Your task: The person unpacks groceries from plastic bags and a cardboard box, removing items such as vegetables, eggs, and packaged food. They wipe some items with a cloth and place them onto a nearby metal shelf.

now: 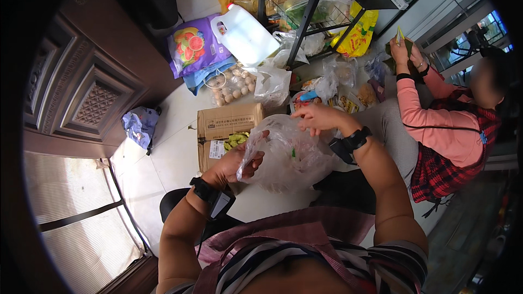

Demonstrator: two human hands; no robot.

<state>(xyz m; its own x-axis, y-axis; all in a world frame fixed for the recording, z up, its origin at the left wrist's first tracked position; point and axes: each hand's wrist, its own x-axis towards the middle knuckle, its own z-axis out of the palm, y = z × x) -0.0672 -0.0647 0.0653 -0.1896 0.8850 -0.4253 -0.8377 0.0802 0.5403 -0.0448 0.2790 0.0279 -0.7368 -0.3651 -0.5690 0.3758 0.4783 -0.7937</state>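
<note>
A large clear plastic bag stands on the floor between my knees, with something small and green showing inside. My left hand grips the bag's edge on the left side. Above the bag's right rim is my right hand, fingers spread and apparently holding nothing. Just beyond my left hand, a cardboard box bears printing and a label. Crinkled yellow-green vegetables show at its opening; the bag and my left hand partly hide them.
A clear pack of eggs, a white plastic jug and a purple package lie ahead. Black metal shelving holds groceries. On the right sits a person holding leaves. A brown door stands left.
</note>
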